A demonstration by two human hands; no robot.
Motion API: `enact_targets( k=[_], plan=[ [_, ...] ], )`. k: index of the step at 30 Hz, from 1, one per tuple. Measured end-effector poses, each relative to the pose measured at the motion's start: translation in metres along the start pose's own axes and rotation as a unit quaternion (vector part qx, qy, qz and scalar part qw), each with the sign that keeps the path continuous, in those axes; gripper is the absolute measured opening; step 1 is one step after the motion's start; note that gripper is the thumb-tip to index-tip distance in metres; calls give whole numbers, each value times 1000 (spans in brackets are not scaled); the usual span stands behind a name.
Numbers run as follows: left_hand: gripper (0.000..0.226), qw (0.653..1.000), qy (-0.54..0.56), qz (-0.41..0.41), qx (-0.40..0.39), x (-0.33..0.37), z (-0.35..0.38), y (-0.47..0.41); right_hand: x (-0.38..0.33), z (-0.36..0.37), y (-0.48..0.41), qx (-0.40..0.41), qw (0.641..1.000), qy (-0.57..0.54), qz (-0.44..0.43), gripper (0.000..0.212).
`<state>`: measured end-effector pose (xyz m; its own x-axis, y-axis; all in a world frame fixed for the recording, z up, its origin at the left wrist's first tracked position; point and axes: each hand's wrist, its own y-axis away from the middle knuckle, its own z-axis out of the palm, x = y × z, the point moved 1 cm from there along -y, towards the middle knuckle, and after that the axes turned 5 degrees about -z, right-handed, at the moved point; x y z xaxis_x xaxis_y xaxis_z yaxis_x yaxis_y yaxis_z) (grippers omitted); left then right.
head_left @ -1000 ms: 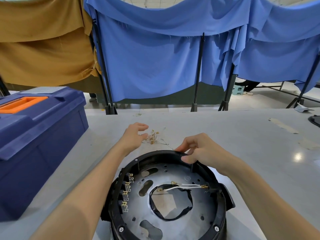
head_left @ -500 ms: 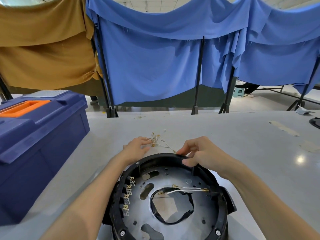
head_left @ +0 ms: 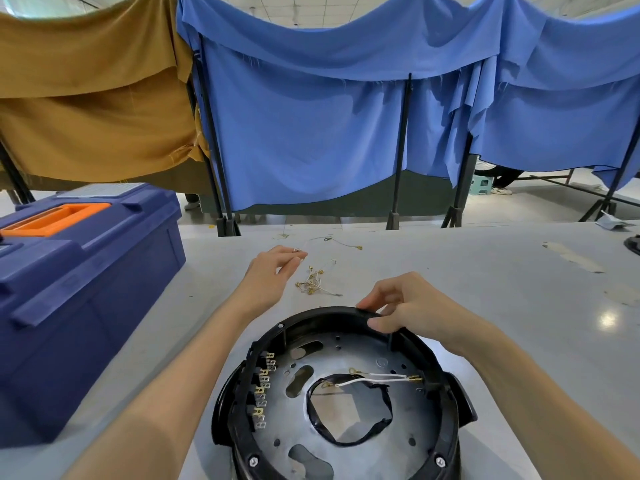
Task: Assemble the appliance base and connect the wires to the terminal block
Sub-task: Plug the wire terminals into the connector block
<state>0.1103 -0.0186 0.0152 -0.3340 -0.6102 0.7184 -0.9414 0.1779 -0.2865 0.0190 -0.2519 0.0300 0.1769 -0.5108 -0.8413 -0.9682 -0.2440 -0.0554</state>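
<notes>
Head view, table (head_left: 450, 271), blue curtains (head_left: 311, 133), appliance base (head_left: 329, 311)

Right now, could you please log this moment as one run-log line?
left hand pinches thin gold-tipped wire | right hand grips rim of round black plastic appliance base | brass terminal block inside base: no wires attached

The scene was bright and evenly lit from above, with a glare spot on the table (head_left: 608, 319), soft shadows, and wide-angle bending of the edges.
</notes>
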Motion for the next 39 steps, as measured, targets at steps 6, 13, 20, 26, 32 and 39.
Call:
enact_targets(
  k=[6,13,20,26,32,39],
  plan=[
    [31,995,-36,88,2,33,-4,26,-4,3,-4,109,993,-28,-48,29],
    [40,930,-266,251,29,63,5,65,-20,10,-3,143,950,-276,-39,53],
    [44,826,-388,393,109,72,9,87,-13,8,-2,157,908,-387,-10,27],
    [27,929,-183,306,96,75,11,97,-15,7,-3,203,870,-445,-52,12],
    [39,972,43,69,222,83,0,100,-16,7,-1,238,885,-385,-107,7],
    [67,977,207,-41,-4,75,-3,85,-25,18,1,181,919,-320,-143,7]
  ],
)
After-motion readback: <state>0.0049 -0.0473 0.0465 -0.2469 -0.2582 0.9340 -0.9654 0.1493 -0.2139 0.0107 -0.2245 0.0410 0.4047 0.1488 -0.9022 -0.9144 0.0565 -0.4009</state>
